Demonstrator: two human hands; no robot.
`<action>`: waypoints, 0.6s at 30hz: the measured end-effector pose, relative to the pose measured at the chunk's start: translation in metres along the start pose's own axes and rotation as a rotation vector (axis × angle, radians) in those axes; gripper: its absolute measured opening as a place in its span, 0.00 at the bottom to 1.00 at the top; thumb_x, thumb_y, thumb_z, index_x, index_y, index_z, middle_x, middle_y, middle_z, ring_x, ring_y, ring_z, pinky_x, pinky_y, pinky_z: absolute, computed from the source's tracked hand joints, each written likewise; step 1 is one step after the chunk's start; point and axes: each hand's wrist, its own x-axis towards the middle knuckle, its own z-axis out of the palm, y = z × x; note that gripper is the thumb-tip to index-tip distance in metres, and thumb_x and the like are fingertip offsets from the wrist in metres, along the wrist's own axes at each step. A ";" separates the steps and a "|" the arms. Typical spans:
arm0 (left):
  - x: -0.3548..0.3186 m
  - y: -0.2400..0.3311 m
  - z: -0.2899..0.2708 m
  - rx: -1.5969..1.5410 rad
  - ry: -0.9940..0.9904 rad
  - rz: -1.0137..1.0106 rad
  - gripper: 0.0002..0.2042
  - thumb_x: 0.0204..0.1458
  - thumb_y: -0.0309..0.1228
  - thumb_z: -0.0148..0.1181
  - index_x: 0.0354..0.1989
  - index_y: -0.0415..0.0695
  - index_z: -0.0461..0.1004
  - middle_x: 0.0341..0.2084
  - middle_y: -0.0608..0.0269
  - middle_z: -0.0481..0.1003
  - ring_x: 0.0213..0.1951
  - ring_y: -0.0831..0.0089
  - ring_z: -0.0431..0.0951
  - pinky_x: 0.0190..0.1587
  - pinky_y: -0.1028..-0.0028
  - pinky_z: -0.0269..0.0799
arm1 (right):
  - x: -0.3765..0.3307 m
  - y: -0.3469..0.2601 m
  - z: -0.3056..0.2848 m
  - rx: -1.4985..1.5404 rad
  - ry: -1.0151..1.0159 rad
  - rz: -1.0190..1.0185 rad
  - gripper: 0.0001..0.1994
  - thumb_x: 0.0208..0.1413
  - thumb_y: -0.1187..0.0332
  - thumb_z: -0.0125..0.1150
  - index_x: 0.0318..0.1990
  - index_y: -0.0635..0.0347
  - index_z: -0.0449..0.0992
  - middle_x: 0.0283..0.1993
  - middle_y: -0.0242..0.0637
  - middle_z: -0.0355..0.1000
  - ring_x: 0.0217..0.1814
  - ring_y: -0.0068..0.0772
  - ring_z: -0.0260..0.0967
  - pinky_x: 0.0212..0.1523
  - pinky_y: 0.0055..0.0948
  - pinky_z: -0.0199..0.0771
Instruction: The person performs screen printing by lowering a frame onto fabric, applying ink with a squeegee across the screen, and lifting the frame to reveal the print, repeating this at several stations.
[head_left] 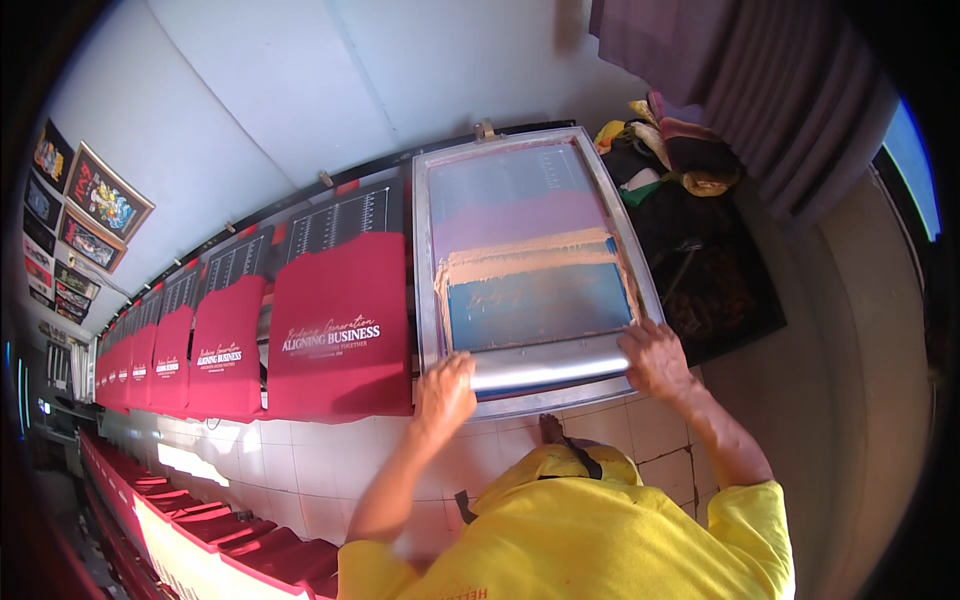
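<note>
Both hands [545, 375] on metal-framed printing screen [530, 265]

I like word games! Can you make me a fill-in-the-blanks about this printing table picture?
Both hands, left hand and right hand, grip the near edge of the metal ____.
The shirts in the row are ____.
The person's shirt is ____.

Missing words: screen frame; red; yellow
</note>
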 end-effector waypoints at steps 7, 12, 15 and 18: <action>-0.032 0.002 0.041 0.076 0.170 0.061 0.12 0.42 0.17 0.56 0.37 0.37 0.77 0.40 0.53 0.79 0.47 0.59 0.80 0.48 0.66 0.77 | -0.021 -0.012 0.032 0.003 0.048 0.037 0.08 0.36 0.72 0.58 0.29 0.59 0.73 0.31 0.35 0.69 0.39 0.39 0.68 0.40 0.37 0.71; 0.028 -0.031 0.036 0.058 0.149 0.089 0.13 0.37 0.16 0.57 0.35 0.39 0.76 0.39 0.53 0.80 0.44 0.57 0.81 0.44 0.65 0.78 | 0.036 0.013 0.044 0.001 0.079 0.019 0.07 0.36 0.73 0.58 0.28 0.59 0.73 0.29 0.37 0.68 0.37 0.40 0.68 0.38 0.37 0.71; 0.079 -0.051 0.034 0.032 0.074 0.054 0.11 0.39 0.17 0.56 0.34 0.37 0.75 0.38 0.49 0.79 0.38 0.55 0.82 0.40 0.63 0.79 | 0.077 0.039 0.053 -0.018 0.090 0.049 0.06 0.35 0.75 0.60 0.25 0.58 0.73 0.29 0.37 0.71 0.39 0.41 0.71 0.41 0.38 0.74; 0.118 -0.071 0.032 0.032 0.020 0.052 0.10 0.39 0.18 0.56 0.32 0.36 0.76 0.36 0.46 0.79 0.35 0.52 0.82 0.37 0.60 0.79 | 0.119 0.063 0.058 -0.049 0.048 0.033 0.06 0.36 0.75 0.61 0.26 0.58 0.75 0.31 0.37 0.73 0.40 0.40 0.72 0.43 0.38 0.76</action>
